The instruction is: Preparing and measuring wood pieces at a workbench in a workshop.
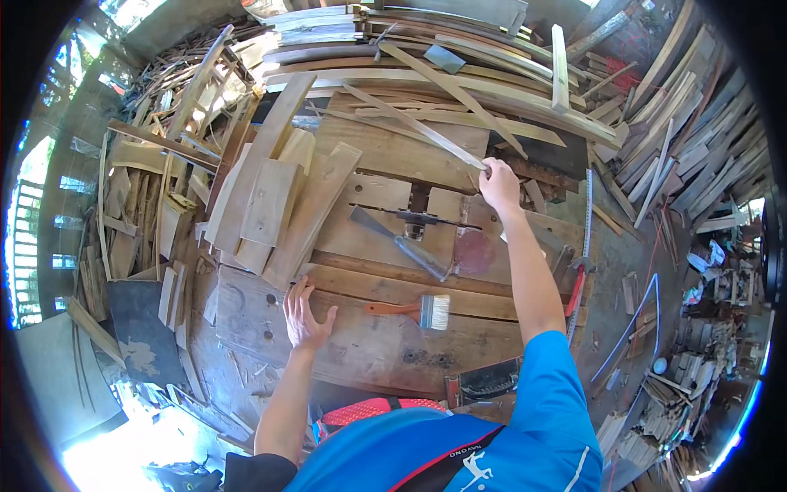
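Observation:
My right hand (498,185) is closed around the near end of a long, thin wooden strip (422,129), which slants away to the far left over the wooden worktable (385,357). My left hand (305,318) has its fingers spread, at the table's left part, just below the near end of a stack of planks (273,201). It holds nothing. Between my hands lies a wide paintbrush (434,312) with pale bristles and an orange-brown handle. Beyond it rests a flat-bladed tool (410,252) with a grey handle.
A dark, thin metal piece (418,218) crosses a slot mid-table, with a reddish round patch (474,252) nearby. A long metal ruler (588,221) and a red-handled tool (576,293) lie along the right edge. Piled boards (352,78) line the back; more scrap wood (697,123) leans at right.

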Demonstrator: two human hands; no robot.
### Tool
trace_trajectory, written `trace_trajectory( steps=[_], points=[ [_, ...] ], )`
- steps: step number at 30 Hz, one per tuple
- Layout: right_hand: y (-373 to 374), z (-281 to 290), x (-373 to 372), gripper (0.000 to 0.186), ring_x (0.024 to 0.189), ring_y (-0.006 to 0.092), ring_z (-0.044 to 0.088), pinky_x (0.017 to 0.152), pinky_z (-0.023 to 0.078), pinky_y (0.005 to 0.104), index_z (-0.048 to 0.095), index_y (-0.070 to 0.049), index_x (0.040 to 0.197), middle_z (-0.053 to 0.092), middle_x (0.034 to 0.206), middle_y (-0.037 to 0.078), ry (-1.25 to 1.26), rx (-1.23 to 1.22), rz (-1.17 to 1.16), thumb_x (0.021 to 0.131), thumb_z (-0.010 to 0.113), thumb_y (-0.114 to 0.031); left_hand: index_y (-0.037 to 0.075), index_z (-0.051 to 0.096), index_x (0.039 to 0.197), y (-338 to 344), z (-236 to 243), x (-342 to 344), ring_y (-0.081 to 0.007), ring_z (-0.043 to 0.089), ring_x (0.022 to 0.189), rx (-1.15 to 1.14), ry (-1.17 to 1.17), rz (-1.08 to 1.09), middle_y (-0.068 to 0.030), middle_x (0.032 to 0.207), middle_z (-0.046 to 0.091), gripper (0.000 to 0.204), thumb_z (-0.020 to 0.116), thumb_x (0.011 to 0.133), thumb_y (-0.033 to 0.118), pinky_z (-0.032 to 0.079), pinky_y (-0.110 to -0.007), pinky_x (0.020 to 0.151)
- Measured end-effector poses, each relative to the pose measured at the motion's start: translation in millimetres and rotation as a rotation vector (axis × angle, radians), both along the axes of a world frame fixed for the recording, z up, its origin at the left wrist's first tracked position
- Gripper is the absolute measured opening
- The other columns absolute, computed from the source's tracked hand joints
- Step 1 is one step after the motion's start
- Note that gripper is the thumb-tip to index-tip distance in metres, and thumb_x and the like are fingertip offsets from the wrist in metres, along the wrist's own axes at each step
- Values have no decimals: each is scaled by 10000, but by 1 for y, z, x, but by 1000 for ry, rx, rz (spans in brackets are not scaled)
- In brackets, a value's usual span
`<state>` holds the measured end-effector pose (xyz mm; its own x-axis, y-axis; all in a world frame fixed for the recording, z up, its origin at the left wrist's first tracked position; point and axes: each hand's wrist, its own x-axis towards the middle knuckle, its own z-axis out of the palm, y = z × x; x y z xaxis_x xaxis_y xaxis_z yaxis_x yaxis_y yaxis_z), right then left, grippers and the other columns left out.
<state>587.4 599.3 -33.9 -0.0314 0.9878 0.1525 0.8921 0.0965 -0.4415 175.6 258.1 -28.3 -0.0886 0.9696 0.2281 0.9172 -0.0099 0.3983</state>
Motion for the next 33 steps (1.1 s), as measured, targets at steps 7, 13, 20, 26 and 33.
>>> trace_trajectory(
  steps=[7,13,20,26,33],
  points=[
    [-2,-17,1,361,1178,290,595,1000,478,462,726,-160,1250,649,1231,77,-186,147,-60,889,717,-172,50,505,1334,1,-6,0,-377,479,1383,6,5,9,-181,1488,522,666,794,823,365,327,-552,1191],
    [-4,-26,-1,391,1289,331,554,1074,450,474,703,-147,1287,611,1388,126,-71,128,14,900,712,-199,48,506,1333,-1,-7,-2,-381,485,1377,13,26,-2,-179,1495,515,655,777,840,383,320,-561,1192],
    [-30,-9,-18,362,1306,342,547,1104,440,461,717,-131,1241,612,1397,149,31,101,83,906,724,-269,47,518,1319,1,-10,0,-382,490,1370,12,28,-14,-173,1493,520,644,782,835,380,333,-556,1182],
    [-84,32,-51,198,1095,362,627,995,482,452,742,-49,1001,689,1131,167,214,126,247,873,767,-198,50,549,1294,-2,-7,-1,-373,491,1374,13,14,14,-164,1501,525,619,798,823,367,344,-538,1180],
    [-181,38,-102,457,1081,316,608,950,474,425,709,-56,1138,661,1083,128,100,-65,433,815,813,-362,55,559,1297,-3,-6,-1,-373,484,1383,14,35,19,-167,1506,519,613,789,833,384,337,-542,1184]
  ],
)
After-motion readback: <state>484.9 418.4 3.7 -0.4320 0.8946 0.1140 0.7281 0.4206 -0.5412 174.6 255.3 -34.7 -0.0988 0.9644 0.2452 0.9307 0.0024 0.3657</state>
